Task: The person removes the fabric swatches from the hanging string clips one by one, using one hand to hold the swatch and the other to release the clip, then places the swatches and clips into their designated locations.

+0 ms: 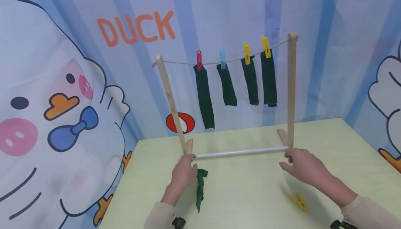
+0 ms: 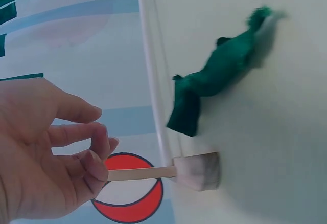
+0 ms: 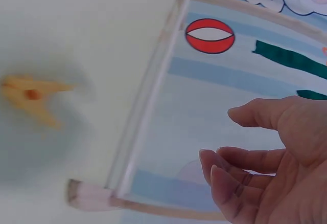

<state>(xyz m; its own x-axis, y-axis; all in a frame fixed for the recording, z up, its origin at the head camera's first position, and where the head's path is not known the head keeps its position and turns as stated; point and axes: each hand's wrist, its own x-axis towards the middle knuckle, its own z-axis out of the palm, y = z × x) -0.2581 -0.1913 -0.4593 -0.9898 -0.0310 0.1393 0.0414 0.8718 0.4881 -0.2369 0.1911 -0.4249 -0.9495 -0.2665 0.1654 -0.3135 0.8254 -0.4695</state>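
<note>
A small wooden clothesline stand has a left post, a right post, a white bottom rod and a string. Several dark green cloth strips hang from it on clothespins: a pink one, a blue one and two yellow ones. My left hand, fingers loosely bent, is by the left post's foot; nothing shows in its grasp. Beside the right post's base is my right hand, its thumb apart from its relaxed fingers and nothing between them. Contact with the posts is unclear.
On the pale table lies a crumpled green strip, right of my left hand. A loose yellow clothespin lies nearer me, below my right hand. A blue curtain with printed ducks stands behind the table.
</note>
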